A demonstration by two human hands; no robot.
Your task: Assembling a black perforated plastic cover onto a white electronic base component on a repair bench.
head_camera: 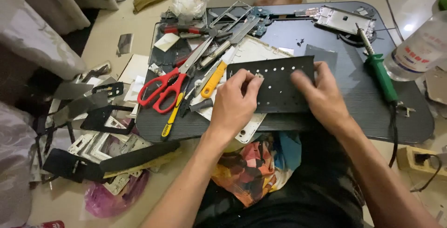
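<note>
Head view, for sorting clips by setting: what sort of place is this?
Likely a home floor used as a repair bench: low black table, green soldering iron, red scissors, scrap frames beside a curtain.

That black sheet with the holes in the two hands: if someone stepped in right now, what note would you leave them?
Left hand: fingertips pinch the left edge of the black perforated sheet, beside a small pale piece.
Right hand: fingers lie flat on the sheet's right part, pressing it down.
The sheet lies on a white panel on the dark low table.
Nearby: red-handled scissors and a yellow-handled tool to the left, a green soldering iron to the right, untouched.
Done or left: cannot be judged from this view; the sheet is still in hand.
</note>
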